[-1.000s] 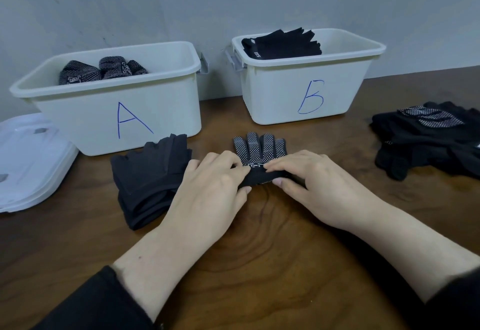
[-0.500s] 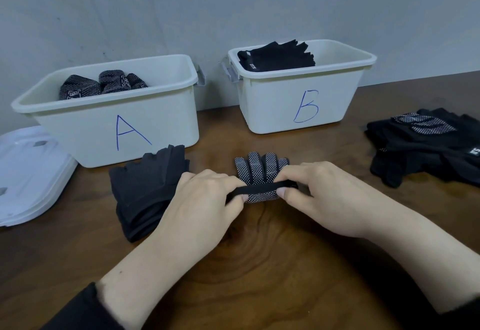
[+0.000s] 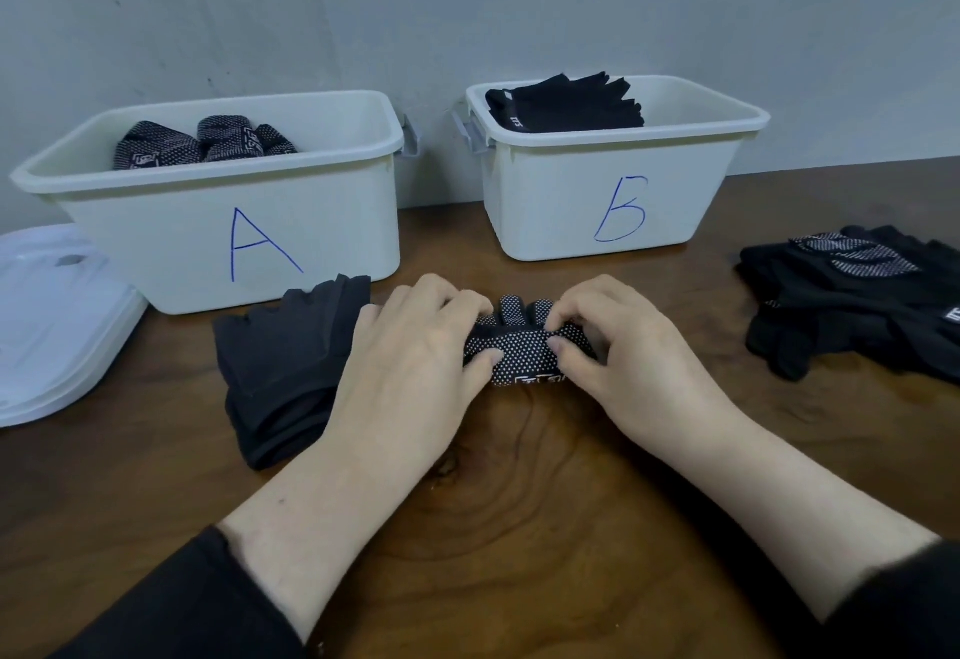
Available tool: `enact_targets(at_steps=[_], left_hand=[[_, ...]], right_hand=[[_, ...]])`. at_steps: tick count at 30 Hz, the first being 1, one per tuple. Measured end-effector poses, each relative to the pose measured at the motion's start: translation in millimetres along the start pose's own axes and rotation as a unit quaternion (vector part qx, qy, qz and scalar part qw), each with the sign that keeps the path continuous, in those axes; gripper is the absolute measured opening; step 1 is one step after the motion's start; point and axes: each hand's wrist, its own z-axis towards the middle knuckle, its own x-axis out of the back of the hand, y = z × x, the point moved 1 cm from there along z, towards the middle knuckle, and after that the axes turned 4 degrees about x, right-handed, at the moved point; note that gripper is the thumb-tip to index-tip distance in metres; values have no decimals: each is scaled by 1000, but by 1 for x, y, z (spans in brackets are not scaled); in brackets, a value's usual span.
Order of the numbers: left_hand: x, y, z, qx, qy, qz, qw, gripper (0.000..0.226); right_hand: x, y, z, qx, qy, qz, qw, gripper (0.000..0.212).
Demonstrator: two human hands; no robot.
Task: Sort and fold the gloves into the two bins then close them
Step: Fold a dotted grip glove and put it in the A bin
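A black glove with white dots [image 3: 522, 349] lies folded over on the wooden table in front of me. My left hand [image 3: 410, 362] pinches its left end and my right hand [image 3: 623, 352] pinches its right end; only its dotted fingertips show beyond the fold. Bin A [image 3: 218, 243] at the back left holds several folded dotted gloves [image 3: 202, 146]. Bin B [image 3: 597, 211] at the back right holds plain black fingerless gloves [image 3: 566, 102]. Both bins stand without lids.
A stack of plain black fingerless gloves [image 3: 283, 367] lies just left of my left hand. A loose heap of black gloves [image 3: 852, 300] sits at the right edge. White bin lids [image 3: 47, 320] lie at the far left. A grey wall stands behind the bins.
The glove's cuff end has been lifted and folded over toward the fingertips; the dotted underside now faces up. Both hands moved slightly away from me with the fold.
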Motion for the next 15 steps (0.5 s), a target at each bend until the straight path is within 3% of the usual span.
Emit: enact_targets(at_steps=[3,7,11,15], left_hand=[[-2,2,-3,-58,-6,5,998,41],[-10,4,-11,-121,-64,21,990,56],[-16,1,-12,-115,-79,40,989,54],[-18,-5,-10,-74,-85,57,992,41]], right_hand=[[-4,4,0,40,6,-46,998,9],[2,1,-4,84,-27,-88,992,20],[4,-3,-7,94,-124,-102,983,41],[7,1,-4,48,-140,-90,985,48]])
